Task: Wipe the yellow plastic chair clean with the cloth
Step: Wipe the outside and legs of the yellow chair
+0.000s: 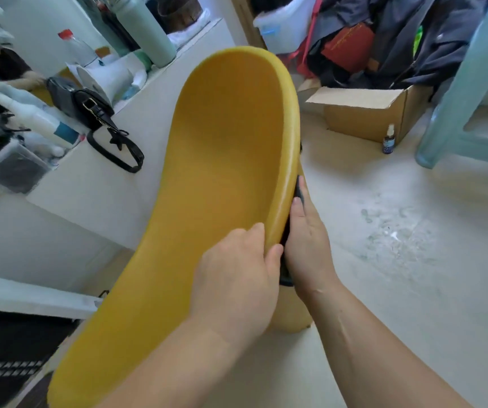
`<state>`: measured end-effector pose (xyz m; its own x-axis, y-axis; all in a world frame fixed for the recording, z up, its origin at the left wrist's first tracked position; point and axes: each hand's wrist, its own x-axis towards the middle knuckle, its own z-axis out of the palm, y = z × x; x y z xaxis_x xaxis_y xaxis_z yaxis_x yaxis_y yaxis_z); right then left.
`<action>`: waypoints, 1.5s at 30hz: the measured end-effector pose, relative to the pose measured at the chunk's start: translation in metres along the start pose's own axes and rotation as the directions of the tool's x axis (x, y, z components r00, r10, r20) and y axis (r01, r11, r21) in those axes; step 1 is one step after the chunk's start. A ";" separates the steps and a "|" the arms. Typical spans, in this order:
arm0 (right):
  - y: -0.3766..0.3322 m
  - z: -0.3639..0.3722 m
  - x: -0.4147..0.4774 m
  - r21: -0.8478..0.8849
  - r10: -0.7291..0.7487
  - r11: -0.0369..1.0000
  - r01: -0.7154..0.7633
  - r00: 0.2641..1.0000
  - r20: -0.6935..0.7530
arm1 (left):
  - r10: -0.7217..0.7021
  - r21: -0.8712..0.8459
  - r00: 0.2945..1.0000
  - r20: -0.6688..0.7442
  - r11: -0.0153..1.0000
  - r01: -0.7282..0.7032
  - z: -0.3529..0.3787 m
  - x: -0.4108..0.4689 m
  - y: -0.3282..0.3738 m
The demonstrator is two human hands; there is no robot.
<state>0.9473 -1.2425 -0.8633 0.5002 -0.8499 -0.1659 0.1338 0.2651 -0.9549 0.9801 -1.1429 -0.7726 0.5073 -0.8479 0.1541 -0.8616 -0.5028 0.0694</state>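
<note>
The yellow plastic chair [225,160] fills the middle of the head view, its curved seat shell tilted towards me. My left hand [234,272] grips the shell's right rim, thumb over the edge. My right hand [307,242] lies flat against the outer side of that rim and presses a dark cloth [298,188] onto it. Only thin strips of the cloth show along the fingers and below the palm; the rest is hidden between hand and chair.
A white counter [160,92] on the left carries a black handbag [89,110], bottles and a green flask [145,30]. An open cardboard box [366,116], a small spray bottle [388,139] and a pale green stool [466,92] stand on the floor at right.
</note>
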 end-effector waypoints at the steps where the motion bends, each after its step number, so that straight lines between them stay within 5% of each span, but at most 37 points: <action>1: -0.011 -0.006 -0.002 -0.024 0.036 0.999 -0.037 0.999 -0.009 | -0.017 -0.032 0.999 0.051 0.999 0.018 -0.002 0.001 0.007; 11: -0.086 -0.051 -0.018 -0.287 0.248 0.930 -0.230 0.968 0.029 | -0.137 -0.339 0.844 0.518 0.874 0.350 -0.033 0.023 0.056; 15: -0.109 -0.073 -0.007 -0.415 0.279 0.877 -0.242 0.960 0.031 | -0.164 -0.450 0.768 0.619 0.727 0.518 -0.037 0.042 0.080; 19: -0.124 -0.094 0.024 -0.553 0.282 0.798 -0.241 0.959 -0.010 | -0.098 -0.522 0.695 0.713 0.588 0.618 -0.035 0.069 0.103; 21: -0.130 -0.097 0.039 -0.622 0.277 0.752 -0.219 0.961 -0.004 | -0.028 -0.511 0.655 0.755 0.600 0.615 -0.037 0.083 0.102; 24: -0.137 -0.088 0.054 -0.768 0.217 0.631 -0.112 0.975 0.036 | -0.001 -0.473 0.667 0.745 0.704 0.529 -0.039 0.102 0.087; 27: -0.138 -0.074 0.059 -0.907 0.122 0.420 -0.015 0.992 0.040 | -0.080 -0.394 0.756 0.649 0.815 0.424 -0.043 0.124 0.057; 32: -0.125 -0.066 0.055 -0.970 -0.004 0.242 -0.004 1.000 -0.006 | -0.102 -0.254 0.869 0.483 0.934 0.251 -0.038 0.168 -0.004; 35: -0.120 -0.062 0.054 -0.990 -0.050 0.136 -0.022 0.998 -0.029 | 0.018 -0.167 0.888 0.460 0.984 0.066 -0.034 0.197 -0.021; 40: -0.119 -0.055 0.054 -1.000 -0.139 -0.019 -0.006 0.990 -0.003 | 0.375 -0.014 0.832 0.409 0.914 -0.405 -0.022 0.241 -0.037; 45: -0.116 -0.052 0.051 -0.999 -0.155 -0.045 -0.006 0.988 0.001 | 0.452 0.013 0.776 0.441 0.861 -0.509 0.008 0.269 -0.039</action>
<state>0.9133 -1.3405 -0.7735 0.4743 -0.8802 -0.0153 -0.8637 -0.4618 -0.2020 1.1506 -1.3527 -0.7420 0.0123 -0.9588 -0.2837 -0.9995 -0.0036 -0.0310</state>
